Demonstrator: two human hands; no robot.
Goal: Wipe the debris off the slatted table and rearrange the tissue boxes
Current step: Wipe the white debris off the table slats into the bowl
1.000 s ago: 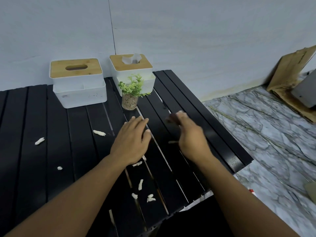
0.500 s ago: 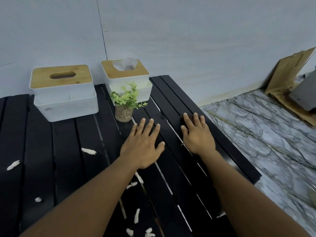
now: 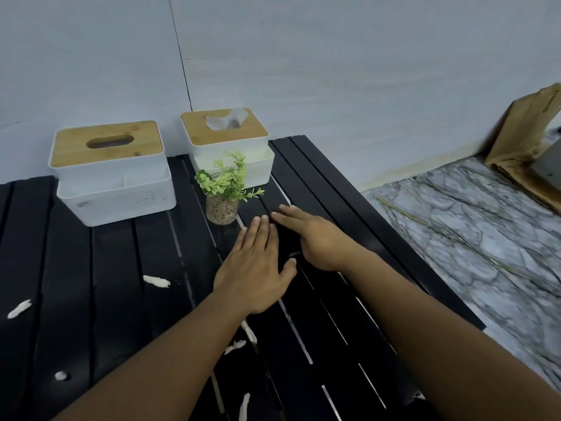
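Observation:
Two white tissue boxes with wooden lids stand at the back of the black slatted table. The left tissue box has a bare slot; the right tissue box shows a tissue sticking out. White debris scraps lie on the slats at left and near the front. My left hand lies flat on the table, fingers together. My right hand is beside it, fingers stretched leftward, flat over something dark that I cannot make out. The fingertips of the two hands almost touch.
A small potted green plant stands just beyond my fingertips, in front of the right box. The table's right edge drops to a marbled floor. Cardboard leans on the wall at far right.
My hands have drawn together; the right hand has swung left until its fingers meet the left hand's. The view has shifted closer to the boxes and plant.

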